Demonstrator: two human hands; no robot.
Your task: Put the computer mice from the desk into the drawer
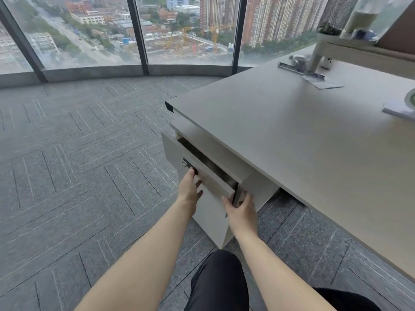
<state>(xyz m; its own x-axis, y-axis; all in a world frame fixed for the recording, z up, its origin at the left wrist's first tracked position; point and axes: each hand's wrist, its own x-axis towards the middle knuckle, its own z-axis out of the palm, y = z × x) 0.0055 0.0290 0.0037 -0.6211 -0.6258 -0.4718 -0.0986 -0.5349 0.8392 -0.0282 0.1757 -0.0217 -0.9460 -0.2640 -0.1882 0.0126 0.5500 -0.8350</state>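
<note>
The top drawer [210,176] of a light grey cabinet under the desk [292,140] stands pulled out a little, showing a dark gap whose inside I cannot see. My left hand [189,190] lies flat against the drawer front just below the small metal lock [184,163], fingers apart. My right hand [241,209] grips the drawer's right corner, thumb on the front and fingers round the side. No computer mouse is clearly in view; a small grey and white object [298,59] lies far back on the desk.
A monitor riser leg [315,57] and a flat metal clip with paper [314,78] sit at the back of the desk. A notebook edge [399,111] is at the right. Grey carpet [89,164] spreads left toward tall windows. My dark-trousered knee [221,279] is below.
</note>
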